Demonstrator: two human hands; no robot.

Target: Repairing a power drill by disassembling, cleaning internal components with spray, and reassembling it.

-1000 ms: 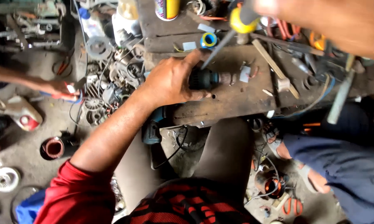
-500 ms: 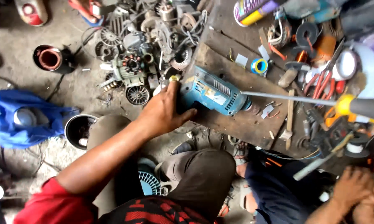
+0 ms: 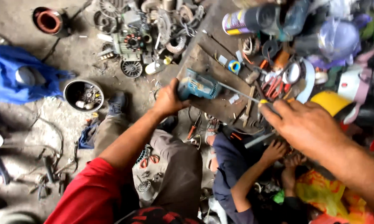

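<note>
A blue-green power tool [image 3: 197,86] lies on the near edge of a low, dark wooden table [image 3: 203,62], its body pointing right. The left hand [image 3: 168,101] is wrapped around the tool's rear end, fingers closed on the casing. A long thin metal shaft [image 3: 237,92] runs from the tool's front toward the right hand [image 3: 305,124], which pinches a yellow-handled screwdriver [image 3: 264,101] at that shaft's far end, its fingers closed narrow about the handle. Just behind the tool sit a blue roll of tape [image 3: 234,66] and a wooden-handled hammer [image 3: 248,106]; farther back lie red-handled pliers [image 3: 273,86] and a spray can [image 3: 237,23] on its side. Beside the table, another person's hands [image 3: 283,154] work below the right forearm. On the floor to the left stand a round black tub of small parts [image 3: 83,95] and a heap of motor parts [image 3: 133,41].
</note>
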